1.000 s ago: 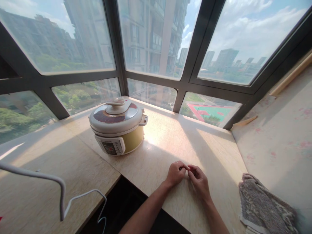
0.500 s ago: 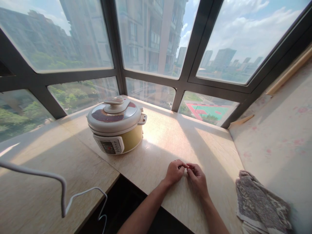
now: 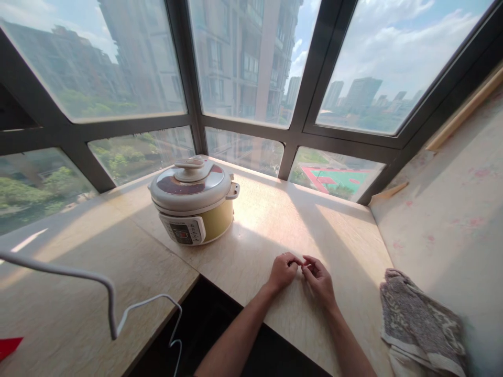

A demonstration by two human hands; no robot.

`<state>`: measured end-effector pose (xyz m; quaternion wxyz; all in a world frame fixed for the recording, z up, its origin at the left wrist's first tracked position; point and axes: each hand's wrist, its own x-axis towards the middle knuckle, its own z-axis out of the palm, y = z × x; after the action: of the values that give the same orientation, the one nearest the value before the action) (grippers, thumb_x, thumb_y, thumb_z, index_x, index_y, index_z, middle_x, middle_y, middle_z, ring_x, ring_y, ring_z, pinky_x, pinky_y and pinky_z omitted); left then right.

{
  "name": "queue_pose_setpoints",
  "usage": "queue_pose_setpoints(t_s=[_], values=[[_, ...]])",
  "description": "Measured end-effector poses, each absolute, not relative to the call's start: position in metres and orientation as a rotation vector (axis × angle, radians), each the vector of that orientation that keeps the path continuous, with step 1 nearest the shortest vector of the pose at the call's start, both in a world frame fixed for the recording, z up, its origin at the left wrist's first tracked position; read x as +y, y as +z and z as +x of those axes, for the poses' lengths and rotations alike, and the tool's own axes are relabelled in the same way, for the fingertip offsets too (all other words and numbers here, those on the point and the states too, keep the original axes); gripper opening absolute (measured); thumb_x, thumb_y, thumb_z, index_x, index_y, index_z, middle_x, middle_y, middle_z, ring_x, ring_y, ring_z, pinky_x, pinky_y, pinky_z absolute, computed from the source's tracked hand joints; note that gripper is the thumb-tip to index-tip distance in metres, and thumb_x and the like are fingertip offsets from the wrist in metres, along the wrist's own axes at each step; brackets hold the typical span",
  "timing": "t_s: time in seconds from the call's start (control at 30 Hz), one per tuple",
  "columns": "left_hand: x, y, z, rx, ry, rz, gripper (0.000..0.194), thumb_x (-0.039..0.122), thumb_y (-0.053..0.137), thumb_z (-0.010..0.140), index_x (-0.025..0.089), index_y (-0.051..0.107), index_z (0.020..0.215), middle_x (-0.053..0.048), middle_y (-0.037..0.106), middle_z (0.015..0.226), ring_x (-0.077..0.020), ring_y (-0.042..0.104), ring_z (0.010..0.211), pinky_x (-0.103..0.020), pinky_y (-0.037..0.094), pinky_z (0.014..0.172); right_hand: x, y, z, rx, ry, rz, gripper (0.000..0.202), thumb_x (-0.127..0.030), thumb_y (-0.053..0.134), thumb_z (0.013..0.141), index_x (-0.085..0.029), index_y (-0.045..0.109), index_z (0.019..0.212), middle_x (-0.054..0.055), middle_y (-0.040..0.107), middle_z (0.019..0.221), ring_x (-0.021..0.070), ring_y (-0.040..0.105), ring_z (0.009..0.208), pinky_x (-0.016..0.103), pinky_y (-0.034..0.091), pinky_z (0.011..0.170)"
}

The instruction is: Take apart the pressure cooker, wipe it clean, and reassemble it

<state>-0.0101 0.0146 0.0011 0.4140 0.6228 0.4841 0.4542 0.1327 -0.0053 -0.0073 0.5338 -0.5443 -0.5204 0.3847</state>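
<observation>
My left hand point(image 3: 283, 271) and my right hand point(image 3: 317, 276) are close together over the pale stone ledge point(image 3: 271, 230), fingertips meeting. Both have curled, closed fingers. Anything pinched where they meet is too small or hidden to make out. A ring shows on a left finger. Beyond my left hand stands a cream and yellow-green electric cooker point(image 3: 218, 222), its lid point(image 3: 192, 180) on and its control panel point(image 3: 183, 231) facing me. Neither hand touches it.
A white cable point(image 3: 78, 272) loops over the ledge at left and hangs by a dark gap point(image 3: 208, 309). A red corner point(image 3: 10, 346) shows lower left. A grey-brown patterned towel point(image 3: 420, 324) lies by the right wall. Dark-framed windows point(image 3: 251, 125) border the ledge.
The view has turned slightly left, so the cooker and cable appear farther right and a red corner has come into view. My hands stay together, with slight finger movement.
</observation>
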Motion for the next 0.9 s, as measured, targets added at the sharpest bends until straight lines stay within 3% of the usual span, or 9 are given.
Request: queue_pose_setpoints(t_s=[0.17, 0.57, 0.9], values=[[0.013, 0.002, -0.012, 1.218, 1.116, 1.591, 0.030, 0.005, 0.051, 0.074, 0.020, 0.077, 0.079, -0.002, 0.076, 0.084, -0.0160, 0.068, 0.080, -0.029, 0.053, 0.083, -0.005, -0.007, 0.133, -1.290, 0.866, -1.291, 0.046, -0.052, 0.074, 0.073, -0.016, 0.071, 0.100, 0.004, 0.065, 0.080, 0.0171, 0.058, 0.065, 0.030, 0.050, 0.060], [0.001, -0.001, -0.023, 1.160, 1.151, 1.641, 0.032, 0.004, 0.049, 0.075, 0.019, 0.076, 0.082, -0.003, 0.075, 0.086, -0.0172, 0.067, 0.083, -0.031, 0.052, 0.083, -0.006, -0.008, 0.128, -1.351, 0.854, -1.240, 0.031, -0.034, 0.062, 0.075, -0.019, 0.070, 0.101, 0.002, 0.066, 0.080, 0.0163, 0.058, 0.065, 0.031, 0.051, 0.064], [0.000, -0.001, -0.025, 1.219, 1.103, 1.684, 0.034, 0.004, 0.048, 0.074, 0.020, 0.077, 0.083, -0.003, 0.075, 0.084, -0.0169, 0.067, 0.082, -0.031, 0.052, 0.082, -0.009, -0.006, 0.126, -1.395, 0.803, -1.237, 0.028, -0.034, 0.062, 0.076, -0.020, 0.072, 0.098, 0.002, 0.065, 0.075, 0.0187, 0.059, 0.065, 0.033, 0.052, 0.064]])
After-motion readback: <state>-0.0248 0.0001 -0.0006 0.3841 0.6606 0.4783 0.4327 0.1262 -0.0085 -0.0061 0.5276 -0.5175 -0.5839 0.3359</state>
